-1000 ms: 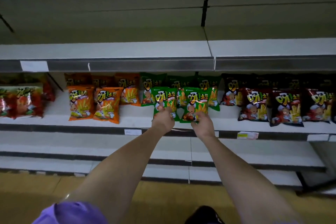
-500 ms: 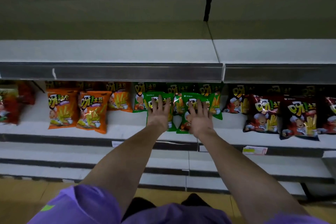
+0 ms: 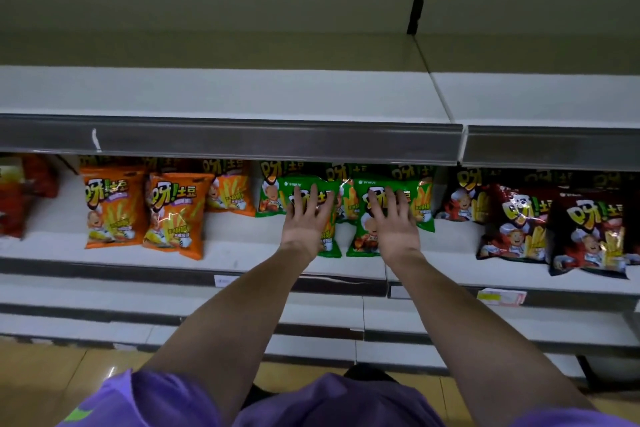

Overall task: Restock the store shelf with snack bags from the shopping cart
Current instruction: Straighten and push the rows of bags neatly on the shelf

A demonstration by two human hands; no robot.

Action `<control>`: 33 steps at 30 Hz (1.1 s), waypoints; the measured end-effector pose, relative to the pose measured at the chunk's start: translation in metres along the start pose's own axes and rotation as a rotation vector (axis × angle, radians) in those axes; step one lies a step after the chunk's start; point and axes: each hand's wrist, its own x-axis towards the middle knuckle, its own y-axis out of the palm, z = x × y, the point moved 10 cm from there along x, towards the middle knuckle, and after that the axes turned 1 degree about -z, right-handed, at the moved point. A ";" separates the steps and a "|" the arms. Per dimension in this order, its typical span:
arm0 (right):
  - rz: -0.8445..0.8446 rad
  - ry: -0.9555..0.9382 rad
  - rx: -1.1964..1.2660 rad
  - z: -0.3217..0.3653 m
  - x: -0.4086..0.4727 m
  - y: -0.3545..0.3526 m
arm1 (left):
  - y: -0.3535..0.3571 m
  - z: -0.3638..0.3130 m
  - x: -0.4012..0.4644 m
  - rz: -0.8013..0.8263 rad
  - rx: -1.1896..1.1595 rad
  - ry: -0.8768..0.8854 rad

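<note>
green bags [image 3: 360,218] under both flat grips [image 3: 306,218]

One view only, head-worn, wide-angle, so nothing is shared with a second camera. It looks forward and down from above the person's chest, straight at the store shelf [image 3: 242,253], near enough that both outstretched arms reach it. The purple shirt [image 3: 311,402] fills the bottom edge; the upper shelf [image 3: 225,90] and back panel fill the top half. Straight shelf edges bow toward the frame's sides. The floor [image 3: 52,374] shows at lower left.
</note>
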 end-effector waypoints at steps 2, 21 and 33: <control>0.018 -0.005 -0.005 0.003 0.002 0.000 | 0.001 0.002 -0.002 0.016 -0.005 -0.001; 0.007 -0.056 0.033 0.080 -0.033 -0.034 | -0.031 0.049 -0.046 -0.034 -0.072 0.151; -0.031 -0.091 0.232 0.278 -0.050 -0.055 | -0.024 0.234 -0.119 0.002 -0.051 0.067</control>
